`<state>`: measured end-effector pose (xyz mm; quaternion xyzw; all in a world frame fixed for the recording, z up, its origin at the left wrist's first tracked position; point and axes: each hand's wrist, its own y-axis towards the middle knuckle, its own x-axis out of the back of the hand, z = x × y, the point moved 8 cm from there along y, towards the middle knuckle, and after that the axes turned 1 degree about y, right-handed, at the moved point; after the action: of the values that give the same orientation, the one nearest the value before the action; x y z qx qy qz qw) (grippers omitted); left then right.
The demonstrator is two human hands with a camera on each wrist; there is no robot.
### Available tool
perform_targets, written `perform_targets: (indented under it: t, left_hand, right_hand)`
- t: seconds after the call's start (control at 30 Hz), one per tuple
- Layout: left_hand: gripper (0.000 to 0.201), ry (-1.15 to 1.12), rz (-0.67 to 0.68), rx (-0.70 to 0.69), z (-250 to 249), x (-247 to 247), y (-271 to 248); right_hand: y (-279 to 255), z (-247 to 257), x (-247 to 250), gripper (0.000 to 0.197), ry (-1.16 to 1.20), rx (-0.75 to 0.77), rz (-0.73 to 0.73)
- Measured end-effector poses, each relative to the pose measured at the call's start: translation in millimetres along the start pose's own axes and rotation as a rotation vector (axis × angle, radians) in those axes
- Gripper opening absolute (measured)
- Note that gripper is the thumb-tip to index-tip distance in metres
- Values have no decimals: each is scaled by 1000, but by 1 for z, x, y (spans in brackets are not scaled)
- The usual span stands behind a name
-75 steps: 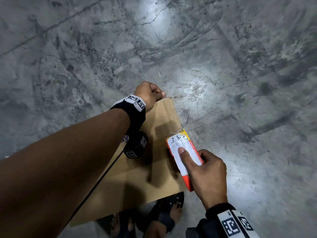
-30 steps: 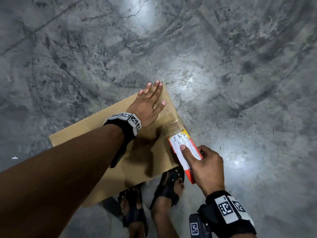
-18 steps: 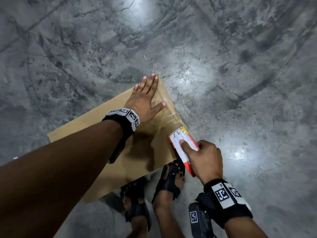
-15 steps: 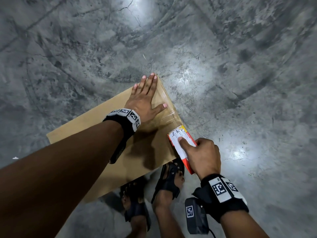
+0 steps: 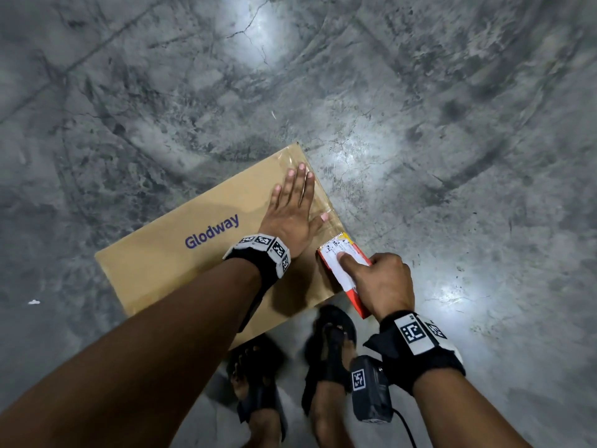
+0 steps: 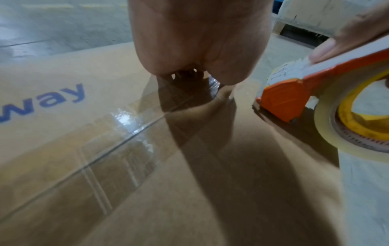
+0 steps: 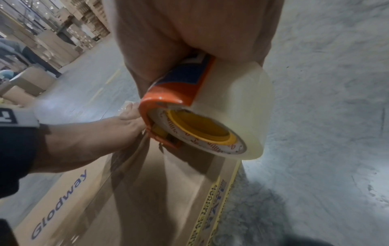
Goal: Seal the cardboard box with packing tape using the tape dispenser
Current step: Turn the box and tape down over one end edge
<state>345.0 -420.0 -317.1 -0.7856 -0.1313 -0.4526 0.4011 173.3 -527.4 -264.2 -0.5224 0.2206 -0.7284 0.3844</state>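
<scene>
A flat brown cardboard box point(image 5: 181, 263) printed "Glodway" lies on the concrete floor. Clear packing tape point(image 6: 118, 133) runs along its seam. My left hand point(image 5: 292, 205) lies flat, fingers straight, pressing the box top near its far right corner. My right hand point(image 5: 374, 279) grips the orange tape dispenser point(image 5: 344, 270), index finger stretched along its white label, at the box's right edge. The dispenser point(image 7: 168, 93) carries a clear tape roll point(image 7: 235, 106) on a yellow core. In the left wrist view the dispenser point(image 6: 282, 96) touches the box point(image 6: 189, 191) just right of my palm.
Grey cracked concrete floor point(image 5: 452, 156) surrounds the box. My two feet in black sandals point(image 5: 326, 354) stand at the box's near edge. Stacked cartons point(image 7: 38, 33) and a seated person fill the far left of the right wrist view.
My left hand went from gripping the far corner to lying flat on the box top. The dispenser has been pulled back along the right edge towards me, laying tape.
</scene>
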Motion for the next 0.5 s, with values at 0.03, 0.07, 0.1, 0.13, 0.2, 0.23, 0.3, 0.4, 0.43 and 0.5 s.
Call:
perform_targets:
  t: [0.03,0.07,0.1,0.13,0.2,0.23,0.3,0.4,0.43,0.5]
  left_hand:
    - [79,-9,2,6,0,0,-2]
    - [79,-9,3,10,-1,-3,-3]
    - [79,6,-8,13,-1,-5,-2]
    - [79,19,-20,17,-1,-5,-1]
    - [81,10,-25,30,0,-5,0]
    - [82,14,-21,34,1,-3,2]
    - [84,17,-11,50,0,-5,1]
    - [85,26,10,57,1,-6,3]
    - [85,25,20,57,1,-7,3]
    - [86,24,29,54,3,-6,3]
  right_hand:
    - [-1,0,-1,58,-14,8,3]
    - [-1,-2,-2,57,-19,9,4]
    - [0,-2,-2,57,-17,15,-2]
    - [0,-2,-3,57,-16,19,-4]
    - [2,-2,-4,60,-23,22,-9]
    - [3,-1,-4,62,-22,21,-12]
    - [3,-3,-3,65,-28,21,-10]
    - [4,-6,-3,69,-39,18,-11]
    - [3,-7,-4,71,-38,18,-8]
    - [0,-8,-4,73,-17,25,1]
